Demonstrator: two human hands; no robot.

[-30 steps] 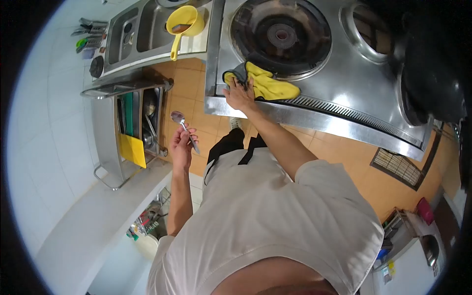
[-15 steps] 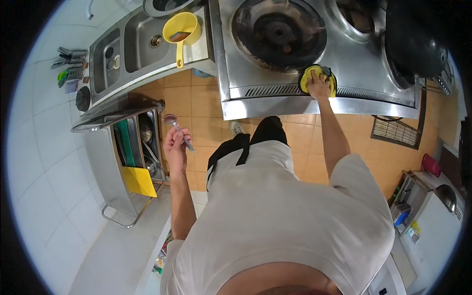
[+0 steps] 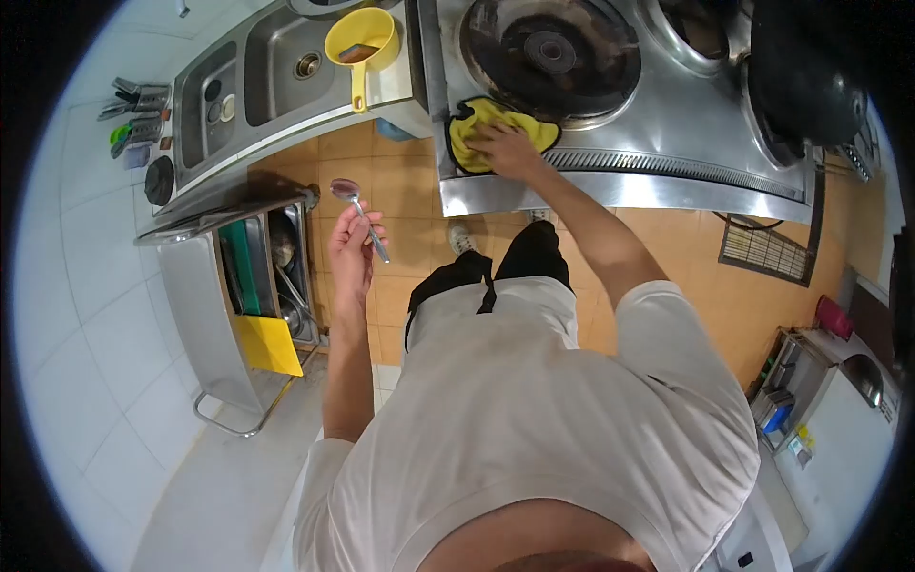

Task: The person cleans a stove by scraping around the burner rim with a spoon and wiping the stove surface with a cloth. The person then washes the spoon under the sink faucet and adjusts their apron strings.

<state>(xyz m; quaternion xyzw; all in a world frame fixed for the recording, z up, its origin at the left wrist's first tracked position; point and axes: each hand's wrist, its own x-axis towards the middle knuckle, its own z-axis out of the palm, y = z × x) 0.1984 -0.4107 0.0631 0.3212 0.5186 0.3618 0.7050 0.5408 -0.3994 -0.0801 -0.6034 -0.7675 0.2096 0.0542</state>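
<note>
My left hand [image 3: 353,246] is closed around the handle of a metal spoon [image 3: 369,229], held up over the floor with its bowl pointing away from me. On the front left corner of the steel stove [image 3: 658,143], my right hand [image 3: 508,151] presses a yellow cloth [image 3: 461,132] with dark edging against the surface. The cloth is spread out, and my fingers bear down on it. Just behind it lies a large round burner [image 3: 551,50], dark with soot.
Left of the stove, a yellow dipper [image 3: 374,40] rests on the counter beside a double sink [image 3: 271,88]. A steel cart [image 3: 205,305] with trays and a yellow board [image 3: 269,345] stands at lower left. A black wok [image 3: 810,81] sits at the stove's right, above a floor grate [image 3: 762,250].
My right hand has slid left along the stove's front with the cloth, which is now more spread out. My left hand still holds the spoon, slightly further right.
</note>
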